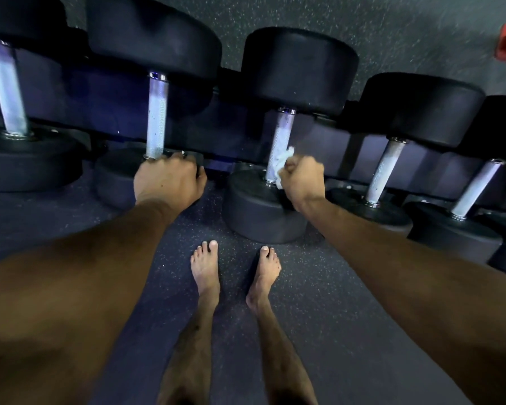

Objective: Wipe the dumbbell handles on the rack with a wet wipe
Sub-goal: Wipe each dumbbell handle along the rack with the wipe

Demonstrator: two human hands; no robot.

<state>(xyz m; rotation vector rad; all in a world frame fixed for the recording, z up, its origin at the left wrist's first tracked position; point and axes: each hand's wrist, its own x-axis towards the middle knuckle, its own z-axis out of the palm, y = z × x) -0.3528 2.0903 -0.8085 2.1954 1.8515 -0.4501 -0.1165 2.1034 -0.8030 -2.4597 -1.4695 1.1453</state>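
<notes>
No legible writing on the dumbbells. Right hand (303,178) clamps a crumpled white wet wipe (281,163) against the knurled steel handle (281,141) of the middle dumbbell on the rack (105,106); left hand (167,178) grips the neighbouring handle (157,116) at its near end

Bare forearms (79,287), bare feet (206,267) (no sleeves, no shoes).

Dumbbell handles (157,118) looking like knurled, dull metal w/ shiny collars; heads (298,68) showing matt black rubber; wipe (281,160) crumpling, white cloth-like; floor (319,302) at 6 o'clock appearing speckled, matt.
</notes>
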